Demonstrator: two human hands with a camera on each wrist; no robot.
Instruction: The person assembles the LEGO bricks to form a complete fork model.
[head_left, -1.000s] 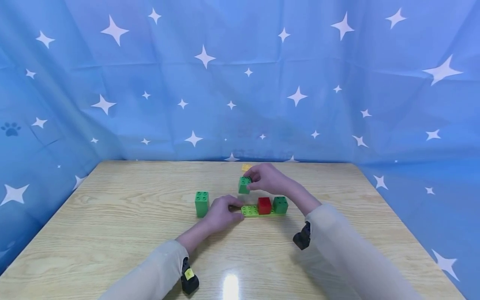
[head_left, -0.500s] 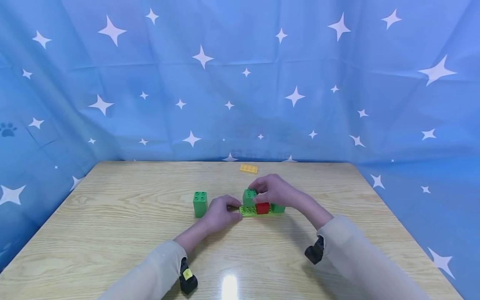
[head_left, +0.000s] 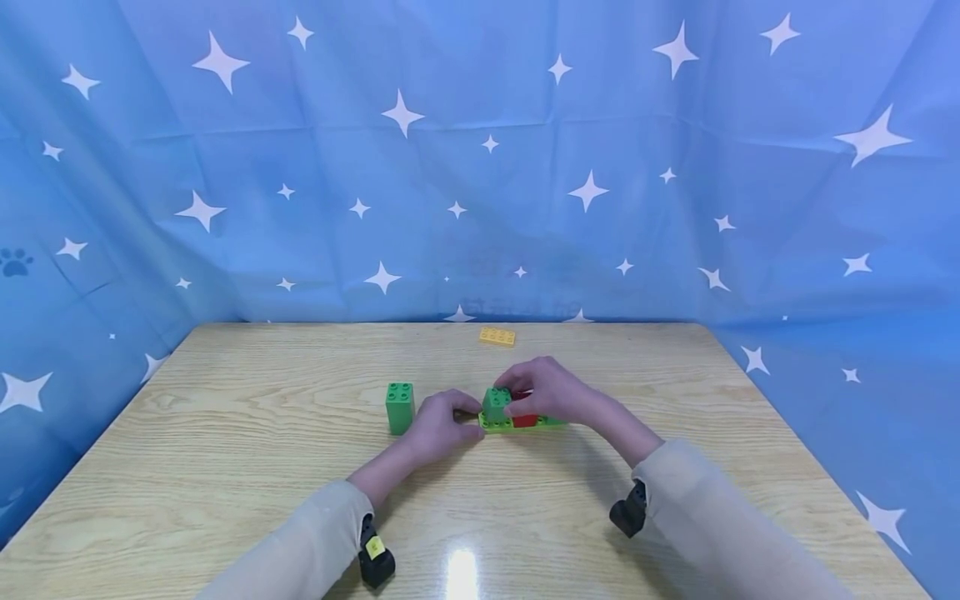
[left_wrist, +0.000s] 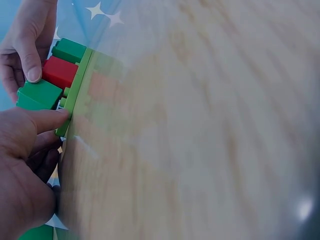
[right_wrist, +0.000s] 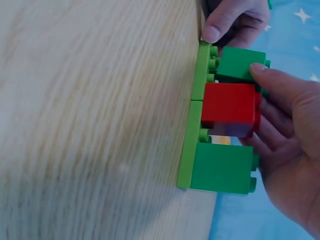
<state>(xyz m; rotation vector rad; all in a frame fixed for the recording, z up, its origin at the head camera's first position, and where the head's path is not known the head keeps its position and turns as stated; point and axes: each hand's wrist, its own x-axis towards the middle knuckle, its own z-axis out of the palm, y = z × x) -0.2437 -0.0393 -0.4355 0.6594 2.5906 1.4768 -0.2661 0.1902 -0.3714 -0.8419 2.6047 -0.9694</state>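
Observation:
My right hand [head_left: 553, 393] pinches a green brick [right_wrist: 241, 64] between thumb and fingers. The brick is slightly tilted, close over the studs of a light green plate [right_wrist: 200, 75]. In the right wrist view a gap shows between them. This plate and a second light green plate [right_wrist: 189, 150] lie end to end on the table, and a red brick [right_wrist: 229, 104] sits across their joint. Another green brick [right_wrist: 222, 168] stands on the far right end. My left hand [head_left: 437, 429] grips the left end of the row, its thumb along the near edge.
Left of my left hand stands a tall green brick [head_left: 401, 410], or a stack of them. Near the back edge of the wooden table [head_left: 262, 467] lies a flat yellow plate [head_left: 497, 337]. A blue curtain [head_left: 480, 167] with white stars hangs behind the table.
My right hand has brought the green brick down and slightly right, from behind the row to just over the left plate's studs. My left hand has kept its place at the row's left end.

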